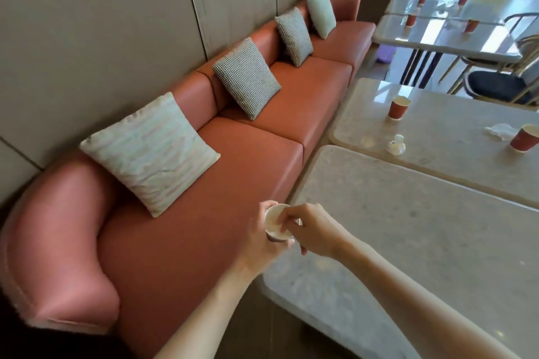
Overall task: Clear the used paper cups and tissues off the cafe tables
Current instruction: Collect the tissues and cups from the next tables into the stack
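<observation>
My left hand (259, 245) grips a paper cup (274, 223) from below, its mouth tilted toward me, above the sofa's edge beside the near table (408, 242). My right hand (312, 230) has its fingertips at the cup's rim, reaching inside; what they pinch is hidden. On the second table (452, 160) stand a red paper cup (398, 108) and another red cup (526, 137). A crumpled tissue (500, 130) lies by the right cup, and a small white wad (396, 146) sits near the table's front edge. Several red cups (411, 20) stand on the far tables.
A long terracotta sofa (248, 160) with several cushions (151, 151) runs along the wall on the left. Chairs with dark seats (495, 86) stand to the right of the tables. A purple bin (386, 54) sits on the floor beyond the sofa.
</observation>
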Demonstrator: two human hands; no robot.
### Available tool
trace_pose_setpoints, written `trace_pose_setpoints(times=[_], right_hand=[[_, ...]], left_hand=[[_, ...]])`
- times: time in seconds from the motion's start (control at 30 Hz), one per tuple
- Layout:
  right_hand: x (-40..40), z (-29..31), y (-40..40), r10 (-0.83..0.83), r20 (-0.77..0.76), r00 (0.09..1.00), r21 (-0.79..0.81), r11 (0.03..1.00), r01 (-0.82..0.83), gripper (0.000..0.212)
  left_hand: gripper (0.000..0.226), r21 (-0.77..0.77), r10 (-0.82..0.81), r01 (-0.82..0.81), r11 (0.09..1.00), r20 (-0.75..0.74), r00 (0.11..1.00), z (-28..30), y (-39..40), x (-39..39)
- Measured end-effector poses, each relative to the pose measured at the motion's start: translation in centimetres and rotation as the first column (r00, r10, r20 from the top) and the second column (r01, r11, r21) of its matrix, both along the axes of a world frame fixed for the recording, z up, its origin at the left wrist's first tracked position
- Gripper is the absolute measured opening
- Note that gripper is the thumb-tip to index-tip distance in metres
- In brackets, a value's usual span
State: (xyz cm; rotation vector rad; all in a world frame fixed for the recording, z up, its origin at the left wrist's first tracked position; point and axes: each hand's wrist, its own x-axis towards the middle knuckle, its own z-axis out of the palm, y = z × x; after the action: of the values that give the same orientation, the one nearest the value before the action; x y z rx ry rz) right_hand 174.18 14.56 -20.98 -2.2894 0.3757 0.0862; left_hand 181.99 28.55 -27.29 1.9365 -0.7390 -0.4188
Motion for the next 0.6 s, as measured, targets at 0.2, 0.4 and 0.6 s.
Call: trace_pose_setpoints(times=[0.2, 0.4, 0.6], right_hand=[[3.5, -0.1, 7.5, -0.076, 0.111, 0.991, 0.088, 0.994, 0.066, 0.028], [5.4, 0.1, 7.5, -0.206, 0.178, 0.962, 0.129, 0.974, 0.184, 0.022], [7.6, -0.5, 4.0, -0.289, 0.227, 0.93, 0.028, 0.957, 0.29, 0.019]], left_hand=[[0.075, -0.009, 0.035, -0.035, 0.999, -0.024, 0.999, 0.2, 7.5, 4.3], [0.072, -0.027, 0.003, -0.004, 1.0, -0.043, 0.999, 0.5, 8.4, 7.1], [0.074, -0.007, -0.092, 0.092, 0.996, -0.011, 0.996, 0.1, 4.9, 10.4]])
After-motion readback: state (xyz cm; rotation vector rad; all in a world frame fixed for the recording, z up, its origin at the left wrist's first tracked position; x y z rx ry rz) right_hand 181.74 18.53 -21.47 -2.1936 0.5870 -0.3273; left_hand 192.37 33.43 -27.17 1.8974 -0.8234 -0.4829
